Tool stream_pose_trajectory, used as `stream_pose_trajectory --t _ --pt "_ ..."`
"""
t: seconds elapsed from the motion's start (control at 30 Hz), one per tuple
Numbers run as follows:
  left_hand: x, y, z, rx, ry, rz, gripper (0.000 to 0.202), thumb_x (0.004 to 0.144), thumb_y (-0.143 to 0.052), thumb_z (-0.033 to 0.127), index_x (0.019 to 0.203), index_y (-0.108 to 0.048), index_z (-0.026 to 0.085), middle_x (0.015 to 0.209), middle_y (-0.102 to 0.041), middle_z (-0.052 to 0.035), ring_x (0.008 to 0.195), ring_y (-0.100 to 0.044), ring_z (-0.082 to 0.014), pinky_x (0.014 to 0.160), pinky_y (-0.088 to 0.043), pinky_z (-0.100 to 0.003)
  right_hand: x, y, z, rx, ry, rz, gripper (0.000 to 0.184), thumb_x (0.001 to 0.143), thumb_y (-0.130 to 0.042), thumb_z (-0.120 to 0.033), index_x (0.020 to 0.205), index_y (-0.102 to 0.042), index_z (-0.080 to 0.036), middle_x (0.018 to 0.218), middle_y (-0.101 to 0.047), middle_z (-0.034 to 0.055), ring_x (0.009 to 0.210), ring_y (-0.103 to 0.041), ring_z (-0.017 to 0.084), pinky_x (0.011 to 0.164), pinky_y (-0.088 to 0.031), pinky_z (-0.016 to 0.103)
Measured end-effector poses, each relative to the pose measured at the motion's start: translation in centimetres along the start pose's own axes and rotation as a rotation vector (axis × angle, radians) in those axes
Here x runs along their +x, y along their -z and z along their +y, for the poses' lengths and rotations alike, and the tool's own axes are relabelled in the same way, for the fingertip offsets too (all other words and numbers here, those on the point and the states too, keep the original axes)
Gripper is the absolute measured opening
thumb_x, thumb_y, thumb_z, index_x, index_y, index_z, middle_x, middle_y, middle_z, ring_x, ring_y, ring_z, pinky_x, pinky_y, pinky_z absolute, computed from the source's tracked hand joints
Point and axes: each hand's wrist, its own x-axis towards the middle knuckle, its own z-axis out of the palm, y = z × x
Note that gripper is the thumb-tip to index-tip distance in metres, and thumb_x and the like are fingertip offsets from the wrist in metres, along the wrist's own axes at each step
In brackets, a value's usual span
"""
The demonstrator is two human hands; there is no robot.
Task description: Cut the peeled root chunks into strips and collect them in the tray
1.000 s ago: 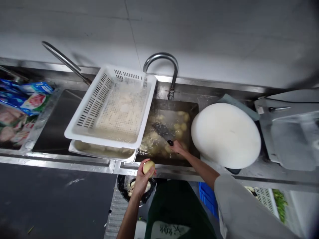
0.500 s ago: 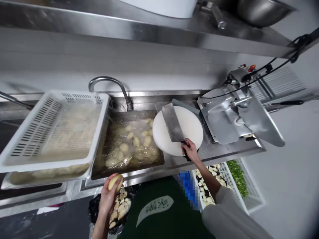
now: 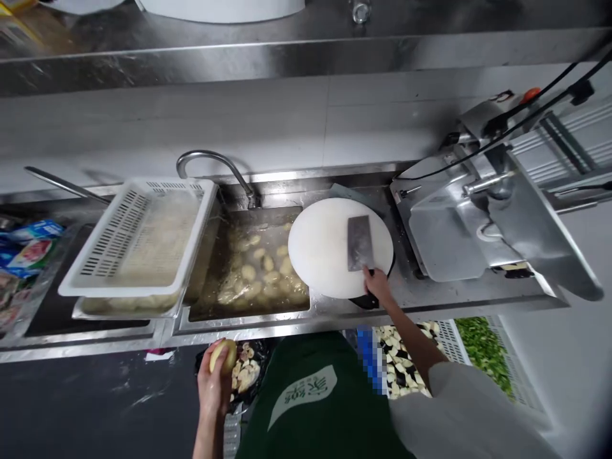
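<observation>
My left hand (image 3: 213,376) is closed around a peeled potato (image 3: 224,356), held in front of the sink's near rim. Below it sits a black bag (image 3: 246,370) of peelings and cut pieces. With my right hand (image 3: 377,285) I grip the handle of a cleaver (image 3: 359,242), whose blade lies over the right side of a round white cutting board (image 3: 320,255). Several more potatoes (image 3: 248,273) lie in the water of the sink (image 3: 205,306), left of the board.
A white slotted basket (image 3: 119,290) rests on a metal pan left of the faucet (image 3: 215,156). A metal slicer (image 3: 449,236) stands right of the board. On the floor are crates of cut eggplant (image 3: 399,357) and chopped greens (image 3: 482,350). A shelf (image 3: 287,60) runs overhead.
The cleaver has moved from the board's left part to its right side and now points straighter away from me. The potato stays in my left hand. The camera view has shifted.
</observation>
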Motion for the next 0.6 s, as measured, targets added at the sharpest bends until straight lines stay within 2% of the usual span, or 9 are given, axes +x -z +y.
stream_pose_trajectory --t 0.1,0.2,0.3,0.4,0.43,0.5,0.57,0.6 --pt "0.5 -0.1 0.2 -0.042 -0.011 -0.004 0.058 0.058 -0.09 0.046 0.103 -0.064 0.02 0.094 -0.069 -0.0002 0.082 -0.068 -0.0149 0.073 -0.058 -0.023 -1.4 -5.7 -4.1 0.048 -0.012 -0.088 0.049 0.094 -0.045 -0.065 0.076 -0.055 -0.02 0.044 -0.056 -0.0018 0.034 -0.054 0.014 0.035 -0.037 0.02" --pt "1.0 -0.5 0.9 -0.058 -0.013 -0.056 0.06 0.059 -0.091 0.045 0.106 -0.065 0.02 0.094 -0.071 -0.002 0.081 -0.069 -0.016 0.072 -0.058 -0.024 -2.9 -11.0 -8.2 -0.071 0.049 -0.25 0.046 0.101 -0.04 -0.054 0.086 -0.062 -0.016 0.052 -0.061 -0.0004 0.04 -0.059 0.013 0.038 -0.038 0.019" --pt "1.1 -0.3 2.1 -0.074 -0.034 -0.086 0.061 0.058 -0.091 0.045 0.106 -0.064 0.019 0.092 -0.071 -0.0021 0.078 -0.07 -0.0165 0.07 -0.059 -0.025 -4.3 -14.4 -12.5 -0.21 0.196 -0.36 0.039 0.1 -0.048 -0.049 0.091 -0.067 -0.015 0.066 -0.07 0.0049 0.056 -0.068 0.016 0.05 -0.045 0.02" --pt "1.1 0.7 3.0 -0.074 -0.061 -0.091 0.06 0.059 -0.091 0.044 0.105 -0.063 0.02 0.093 -0.069 -0.0013 0.078 -0.069 -0.0153 0.069 -0.058 -0.023 -5.2 -15.7 -16.7 -0.543 0.461 -0.358 0.034 0.101 -0.047 -0.041 0.111 -0.069 -0.018 0.091 -0.076 0.0104 0.085 -0.072 0.022 0.074 -0.05 0.026" --pt "1.1 1.2 3.1 -0.067 -0.072 -0.094 0.06 0.06 -0.091 0.044 0.106 -0.062 0.02 0.094 -0.069 -0.001 0.077 -0.069 -0.0146 0.068 -0.057 -0.023 -5.2 -15.8 -17.9 -0.664 0.55 -0.35 0.035 0.101 -0.046 -0.037 0.124 -0.065 -0.02 0.098 -0.075 0.0112 0.091 -0.072 0.023 0.08 -0.05 0.028" --pt "1.2 2.1 2.9 -0.049 -0.09 -0.101 0.061 0.061 -0.09 0.045 0.109 -0.061 0.022 0.094 -0.068 -0.0005 0.074 -0.068 -0.0137 0.067 -0.057 -0.023 -4.9 -15.9 -19.9 -0.866 0.684 -0.349 0.047 0.1 -0.044 -0.027 0.147 -0.049 -0.025 0.111 -0.072 0.0133 0.1 -0.069 0.025 0.087 -0.049 0.032" --pt "1.4 2.8 2.5 -0.026 -0.105 -0.117 0.064 0.061 -0.089 0.046 0.112 -0.059 0.022 0.092 -0.068 0.0 0.069 -0.067 -0.0128 0.065 -0.056 -0.023 -4.2 -16.0 -21.2 -1.032 0.767 -0.352 0.059 0.099 -0.042 -0.02 0.157 -0.035 -0.028 0.123 -0.065 0.0174 0.109 -0.065 0.027 0.09 -0.048 0.035" --pt "1.4 3.0 2.3 -0.008 -0.108 -0.128 0.065 0.061 -0.089 0.047 0.113 -0.058 0.022 0.09 -0.067 0.0002 0.065 -0.066 -0.0123 0.063 -0.055 -0.023 -3.7 -16.0 -21.4 -1.094 0.784 -0.348 0.059 0.1 -0.04 -0.019 0.158 -0.033 -0.028 0.127 -0.062 0.0197 0.113 -0.062 0.028 0.09 -0.048 0.036"
